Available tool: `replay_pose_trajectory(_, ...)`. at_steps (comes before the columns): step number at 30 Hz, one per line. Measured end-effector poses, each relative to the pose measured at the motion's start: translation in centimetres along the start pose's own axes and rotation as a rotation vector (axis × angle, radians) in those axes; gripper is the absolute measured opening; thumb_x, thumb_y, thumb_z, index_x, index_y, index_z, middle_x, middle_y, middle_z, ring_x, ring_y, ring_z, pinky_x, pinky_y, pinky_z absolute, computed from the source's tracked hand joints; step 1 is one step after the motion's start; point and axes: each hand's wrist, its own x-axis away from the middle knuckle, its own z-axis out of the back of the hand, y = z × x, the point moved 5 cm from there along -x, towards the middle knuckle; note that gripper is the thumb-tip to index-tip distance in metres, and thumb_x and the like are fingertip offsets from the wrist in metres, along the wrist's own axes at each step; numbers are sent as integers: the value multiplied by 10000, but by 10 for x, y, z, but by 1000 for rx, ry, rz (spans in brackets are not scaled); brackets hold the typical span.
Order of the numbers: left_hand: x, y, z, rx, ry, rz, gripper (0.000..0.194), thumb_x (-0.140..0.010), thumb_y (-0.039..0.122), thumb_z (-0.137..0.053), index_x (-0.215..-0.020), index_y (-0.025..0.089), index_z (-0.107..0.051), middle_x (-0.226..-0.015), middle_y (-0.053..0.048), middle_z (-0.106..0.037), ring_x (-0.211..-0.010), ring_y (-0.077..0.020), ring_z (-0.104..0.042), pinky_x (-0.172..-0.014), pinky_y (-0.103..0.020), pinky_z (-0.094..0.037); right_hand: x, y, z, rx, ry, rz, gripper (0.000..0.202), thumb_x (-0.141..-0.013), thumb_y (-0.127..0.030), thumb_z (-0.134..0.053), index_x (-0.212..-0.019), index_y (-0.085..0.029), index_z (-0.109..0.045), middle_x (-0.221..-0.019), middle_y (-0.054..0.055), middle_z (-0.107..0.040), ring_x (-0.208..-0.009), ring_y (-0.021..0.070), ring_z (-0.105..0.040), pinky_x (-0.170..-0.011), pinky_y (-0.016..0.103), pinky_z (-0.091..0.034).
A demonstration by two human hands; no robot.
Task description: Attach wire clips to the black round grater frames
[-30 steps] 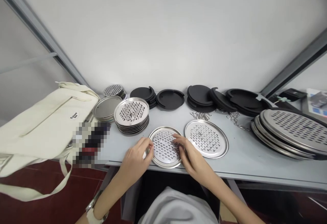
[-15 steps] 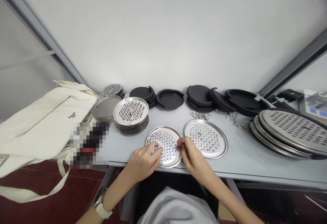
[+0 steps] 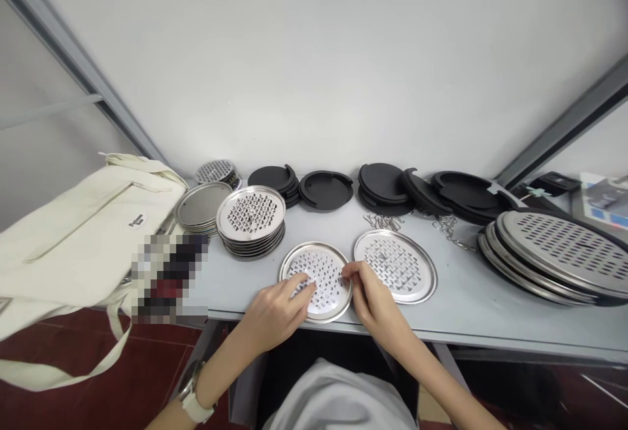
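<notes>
A round metal grater plate (image 3: 318, 263) lies at the table's front edge. My left hand (image 3: 279, 312) rests over its left and lower part, fingers bent and somewhat apart, touching the perforated surface and holding nothing I can see. At the plate's right rim is my right hand (image 3: 370, 296), its fingertips drawn together; whatever may be between them is too small to make out. A second grater plate (image 3: 397, 266) lies just right of that hand, its left edge close to the fingers.
Left stand a stack of grater plates (image 3: 250, 217), plain discs (image 3: 203, 204) and a cream bag (image 3: 88, 233). Black round holders (image 3: 326, 190) line the wall, with small wire hooks (image 3: 383, 222) before them. Large oval graters (image 3: 564, 247) are stacked at right.
My right hand has shifted very slightly right along the plate's rim. The left hand's fingertips have moved a little to the right over the perforations.
</notes>
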Motion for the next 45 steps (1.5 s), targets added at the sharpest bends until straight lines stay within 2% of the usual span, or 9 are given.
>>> replay_pose_trajectory(17, 0, 0, 1, 33, -42, 10, 370, -903, 176, -405, -1265, 207, -478, -1297, -78, -540, -1018, -207, -615, -743, -302, -556, -2, -9, -2, 17, -68, 21, 141, -932, -135, -361, -1020, -211, -441, -904, 53, -497, -836, 189, -513, -761, 337, -440)
replay_pose_trajectory(20, 0, 0, 1, 32, -29, 1, 376, -900, 166, -400, -1269, 202, -468, -1302, -81, -537, -1027, -206, -614, -750, -305, -557, -2, -11, -3, 25, -77, 33, 146, -933, -132, -363, -1026, -212, -442, -905, 54, -489, -848, 194, -505, -770, 346, -435)
replay_pose_trajectory(25, 1, -2, 0, 76, 45, 50, 368, -919, 195, -377, -1277, 128, -431, -1219, -119, -592, -1057, -201, -604, -805, -305, -549, -2, -11, -3, 20, -77, 39, 143, -937, -130, -363, -1018, -215, -444, -907, 59, -490, -857, 201, -503, -772, 363, -440)
replay_pose_trajectory(29, 0, 0, 3, 117, 51, 47, 337, -918, 191, -370, -1239, 146, -462, -1262, -135, -556, -1079, -205, -593, -802, -297, -546, -2, -13, -3, 25, -75, 53, 144, -937, -130, -368, -1019, -217, -449, -915, 64, -496, -870, 207, -506, -782, 373, -443)
replay_pose_trajectory(32, 0, -7, 10, 192, 58, 138, 311, -922, 224, -393, -1217, 173, -477, -1323, -135, -490, -1065, -201, -594, -723, -278, -554, -3, -13, -3, 34, -76, 55, 143, -936, -132, -370, -1016, -218, -451, -917, 64, -498, -874, 207, -509, -785, 372, -443)
replay_pose_trajectory(35, 4, -18, 17, 295, 122, 224, 268, -926, 207, -388, -1157, 181, -521, -1261, -115, -533, -1061, -178, -592, -763, -269, -546, -3, -14, -2, 41, -73, 67, 141, -931, -136, -376, -1008, -222, -457, -914, 65, -505, -873, 213, -513, -778, 369, -447)
replay_pose_trajectory(39, 9, -24, 17, 299, 169, 105, 353, -897, 93, -355, -1161, 203, -562, -1215, -67, -599, -1099, -155, -585, -851, -262, -520, -3, -15, -1, 48, -73, 74, 147, -926, -131, -380, -1005, -220, -466, -921, 66, -515, -886, 213, -516, -791, 367, -447)
replay_pose_trajectory(42, 11, -23, 11, 235, 146, 33, 371, -885, 87, -371, -1171, 202, -577, -1218, -59, -615, -1050, -160, -619, -812, -257, -536, -3, -15, -1, 54, -80, 71, 156, -923, -121, -382, -1007, -219, -470, -928, 66, -516, -894, 212, -516, -802, 368, -446)
replay_pose_trajectory(45, 12, -21, 7, 195, 136, 19, 360, -881, 98, -382, -1165, 185, -587, -1208, -74, -623, -1000, -163, -643, -782, -258, -548, -3, -16, -1, 58, -85, 71, 159, -921, -116, -384, -1003, -221, -472, -927, 66, -518, -893, 213, -516, -805, 373, -450)
